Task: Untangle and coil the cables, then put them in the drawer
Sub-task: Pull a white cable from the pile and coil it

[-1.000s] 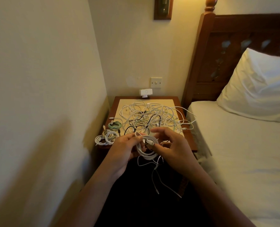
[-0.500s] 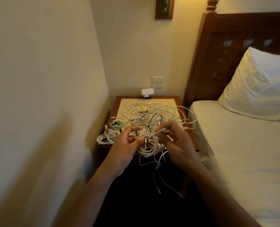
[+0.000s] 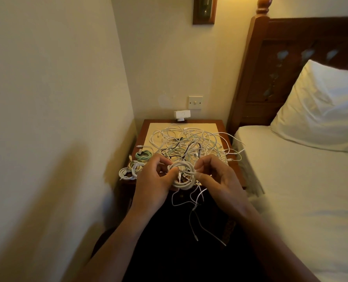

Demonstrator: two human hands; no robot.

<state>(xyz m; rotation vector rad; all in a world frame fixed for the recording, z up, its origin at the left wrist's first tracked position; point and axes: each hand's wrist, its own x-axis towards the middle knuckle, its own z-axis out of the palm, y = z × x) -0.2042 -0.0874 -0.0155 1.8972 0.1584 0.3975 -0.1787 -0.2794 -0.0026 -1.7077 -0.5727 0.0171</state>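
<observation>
Both hands grip one white coil [image 3: 182, 176]: left hand [image 3: 152, 180] pinches it, right hand [image 3: 215, 178] pinches its strand

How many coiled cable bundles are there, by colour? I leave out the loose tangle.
Green coil, on the nightstand: 1
White coils, at its left front corner: 2, though overlapping
White coil, in left hand and right hand: 1
Total: 4

Cable tangle [image 3: 191, 143] across nightstand top [image 3: 220, 127].
</observation>
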